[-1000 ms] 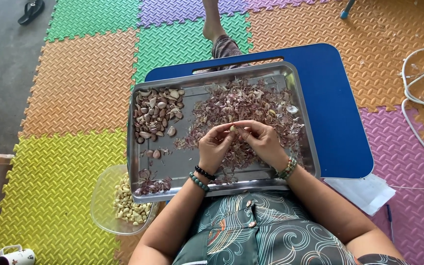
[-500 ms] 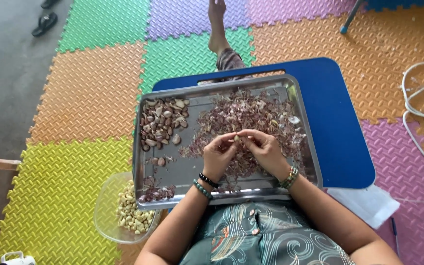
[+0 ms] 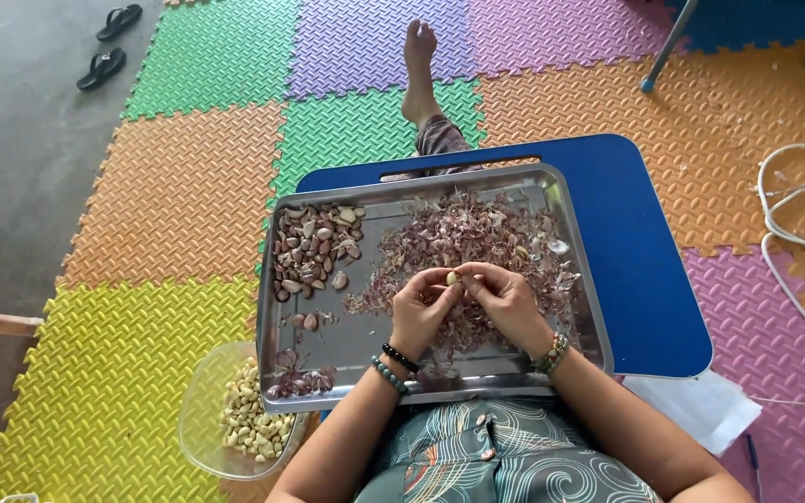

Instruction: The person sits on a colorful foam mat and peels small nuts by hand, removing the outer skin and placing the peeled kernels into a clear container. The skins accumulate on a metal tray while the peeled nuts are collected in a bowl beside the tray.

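A pale garlic clove (image 3: 452, 278) is pinched between the fingertips of my left hand (image 3: 421, 312) and my right hand (image 3: 507, 300), over a metal tray (image 3: 365, 359). A heap of purple garlic skins (image 3: 477, 237) covers the tray's middle and right. Unpeeled cloves (image 3: 314, 247) lie in a pile at the tray's far left corner. A few more cloves and skins sit near the tray's front left corner. Both wrists wear bead bracelets.
The tray rests on a blue lap table (image 3: 649, 279) over coloured foam floor mats. A clear bowl (image 3: 199, 419) of peeled cloves (image 3: 249, 419) stands on the floor at the left. White cable (image 3: 794, 233) lies right, black sandals (image 3: 109, 42) far left, my foot (image 3: 418, 70) ahead.
The view has shifted a little, with the tray lower in the frame. Both hands stay together over the skins, working the same clove between the fingertips.
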